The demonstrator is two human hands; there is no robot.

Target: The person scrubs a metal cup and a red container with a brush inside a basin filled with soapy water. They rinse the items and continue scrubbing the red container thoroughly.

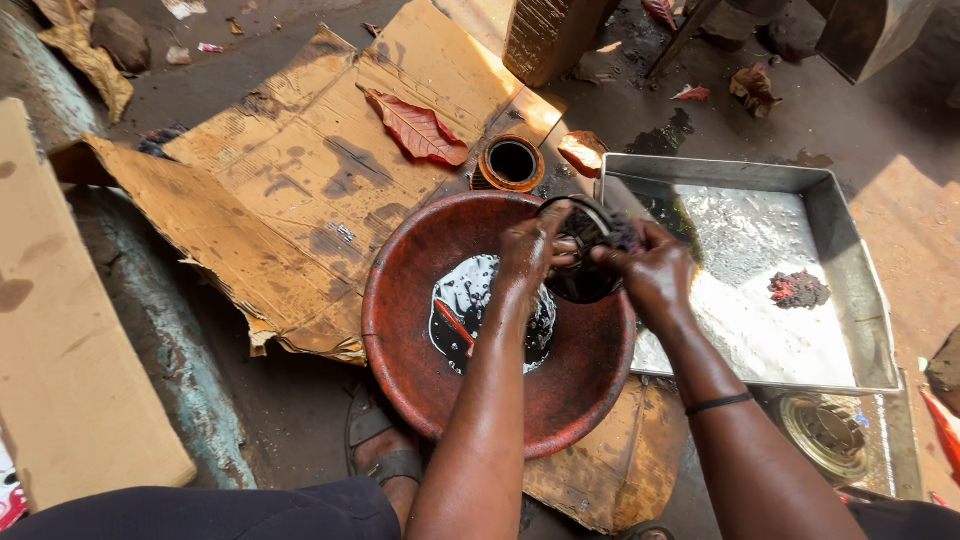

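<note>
My left hand (528,252) and my right hand (655,272) both grip a dark round metal part (581,255), ring-shaped and oily, held above the far rim of a red-brown basin (400,330). My right hand also presses a dark rag (625,232) against the part. A pool of black shiny liquid (468,300) lies in the basin's bottom with a thin red stick in it. Both hands are smeared with oil.
A shallow metal tray (850,270) stands to the right, holding a reddish wad (798,289). Oil-stained cardboard (300,180) with a red leaf (418,129) lies to the left. A rusty ring (512,162) sits beyond the basin. Another metal part (828,436) rests at lower right. My sandalled foot (385,450) is below the basin.
</note>
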